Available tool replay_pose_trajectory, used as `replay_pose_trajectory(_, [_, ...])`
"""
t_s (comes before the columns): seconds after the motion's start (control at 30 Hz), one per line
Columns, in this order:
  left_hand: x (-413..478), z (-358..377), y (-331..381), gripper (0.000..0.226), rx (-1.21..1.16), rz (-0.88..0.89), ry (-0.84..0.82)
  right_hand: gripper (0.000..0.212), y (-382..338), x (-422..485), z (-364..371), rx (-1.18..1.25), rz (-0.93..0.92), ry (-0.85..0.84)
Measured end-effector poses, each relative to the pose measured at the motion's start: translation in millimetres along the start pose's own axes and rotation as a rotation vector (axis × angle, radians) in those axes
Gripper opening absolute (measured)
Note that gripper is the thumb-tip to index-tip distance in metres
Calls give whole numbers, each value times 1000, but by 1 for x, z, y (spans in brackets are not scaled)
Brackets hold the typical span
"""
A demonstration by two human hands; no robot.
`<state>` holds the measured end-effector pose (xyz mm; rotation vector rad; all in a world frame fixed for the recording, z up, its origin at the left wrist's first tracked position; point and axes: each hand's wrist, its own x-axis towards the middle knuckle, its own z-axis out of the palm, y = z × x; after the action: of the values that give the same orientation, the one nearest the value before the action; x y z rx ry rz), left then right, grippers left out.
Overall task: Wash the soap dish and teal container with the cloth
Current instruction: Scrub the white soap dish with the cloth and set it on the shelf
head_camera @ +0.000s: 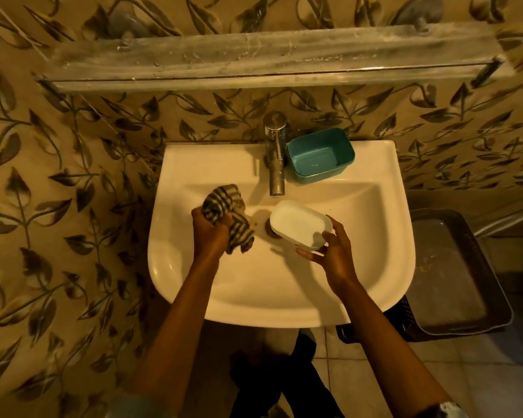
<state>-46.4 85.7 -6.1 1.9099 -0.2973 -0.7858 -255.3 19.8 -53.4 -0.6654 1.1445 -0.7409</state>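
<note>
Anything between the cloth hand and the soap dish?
Nothing visible. The left hand grips the striped cloth over the sink; the right hand holds the white soap dish beside it, with only open basin between. The teal container sits on the rim behind, by the faucet.

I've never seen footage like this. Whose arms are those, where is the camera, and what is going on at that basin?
There is no machine here: the arms belong to a person, and the single picture comes from a wide-angle camera worn on their head, looking down at their hands.

Below is a white washbasin with a metal tap at the back. The left hand grips a bunched striped cloth. The right hand holds a white soap dish by its near end, above the drain. A teal container, which looks empty, stands on the basin's ledge just right of the tap, untouched. No water can be seen running. Beside the basin, on the right, sits a dark basket.
</note>
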Motion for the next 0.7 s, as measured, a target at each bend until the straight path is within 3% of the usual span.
replay_pose_trajectory(0.07, [-16,-3,-6,53,-6,-14,-48,39,2,-2,-3,-26,-10,-27])
replay_pose_trajectory(0.2, [-43,0,-5,29,24,9,-94,46,7,-7,-9,12,56,-98])
replay_pose_trajectory(0.33, [-63,19,0,8,172,250,-79,50,9,-13,-9,72,195,-191])
replay_pose_trajectory(0.57, [-86,62,-16,38,629,462,-172,65,11,-29,3,-9,224,-358])
replay_pose_trajectory(0.7, [-88,74,-18,37,634,423,-299,72,15,-33,1,61,183,-383])
